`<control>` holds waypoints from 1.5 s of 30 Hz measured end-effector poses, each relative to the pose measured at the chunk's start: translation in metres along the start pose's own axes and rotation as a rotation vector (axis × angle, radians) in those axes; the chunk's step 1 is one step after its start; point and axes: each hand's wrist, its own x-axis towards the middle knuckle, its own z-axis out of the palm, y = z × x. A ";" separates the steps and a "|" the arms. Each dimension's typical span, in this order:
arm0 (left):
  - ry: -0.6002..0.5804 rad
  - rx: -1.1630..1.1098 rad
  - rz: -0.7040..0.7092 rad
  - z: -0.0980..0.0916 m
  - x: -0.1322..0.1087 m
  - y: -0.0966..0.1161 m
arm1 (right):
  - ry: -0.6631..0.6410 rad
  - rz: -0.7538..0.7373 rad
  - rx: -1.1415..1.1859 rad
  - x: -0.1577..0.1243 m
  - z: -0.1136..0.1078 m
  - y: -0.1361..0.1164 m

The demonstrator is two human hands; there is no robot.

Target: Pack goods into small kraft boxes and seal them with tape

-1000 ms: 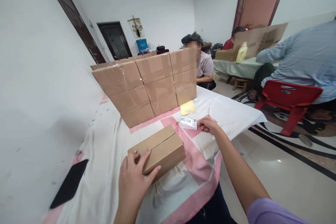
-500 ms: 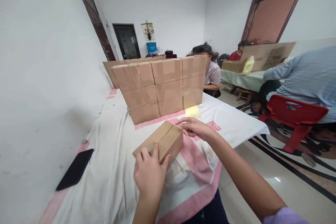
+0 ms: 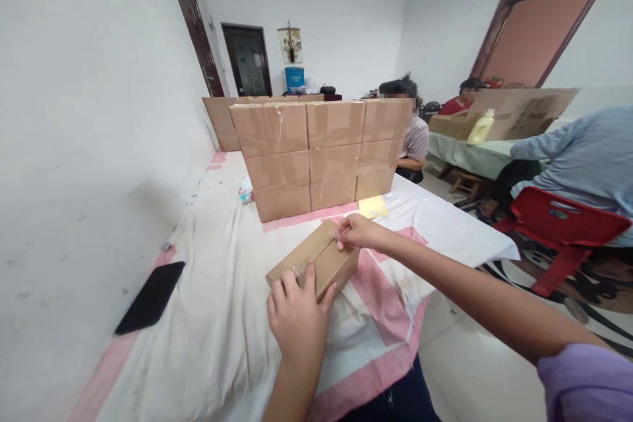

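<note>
A small brown cardboard box (image 3: 302,257) lies at an angle on the cloth-covered table, its top seam running lengthwise. My left hand (image 3: 301,306) grips its near side, fingers on top and thumb down the side edge. A shiny strip that looks like clear tape shows by the left fingertips. At the far right end of the box, my right hand (image 3: 360,232) has its fingertips pinched together over the seam. Whatever is between those fingertips is too small to make out.
Taped cardboard boxes (image 3: 332,157) form a stacked wall behind. A yellow paper (image 3: 372,207) lies at their foot, a black phone-like slab (image 3: 151,297) at left. Other people sit beyond; a red chair (image 3: 568,224) and a pale yellow bottle (image 3: 481,127) are at right.
My right hand has moved from beside the box's far corner onto the end of the seam, its fingers closing into a pinch. My left hand still holds the box. The view has shifted slightly.
</note>
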 end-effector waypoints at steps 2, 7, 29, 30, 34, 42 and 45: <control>-0.013 -0.031 0.001 -0.002 -0.001 -0.001 | -0.024 0.039 -0.011 0.000 0.001 -0.002; -0.034 -0.075 -0.015 -0.001 -0.001 -0.002 | -0.084 0.102 0.082 0.002 0.001 -0.012; 0.021 -0.115 -0.046 0.006 -0.003 -0.005 | -0.323 0.543 -0.472 0.017 -0.009 -0.056; 0.022 -0.136 -0.041 0.006 -0.003 -0.006 | -0.348 0.555 -0.489 0.014 -0.012 -0.055; 0.025 -0.239 -0.014 0.010 -0.003 -0.009 | -0.413 0.562 -0.529 0.002 -0.028 -0.046; 0.123 -0.330 0.146 0.021 0.000 -0.044 | -0.496 0.094 -0.454 -0.039 -0.053 0.017; 0.113 -0.426 0.289 0.030 0.006 -0.072 | -0.373 -0.281 -0.299 -0.049 -0.033 0.054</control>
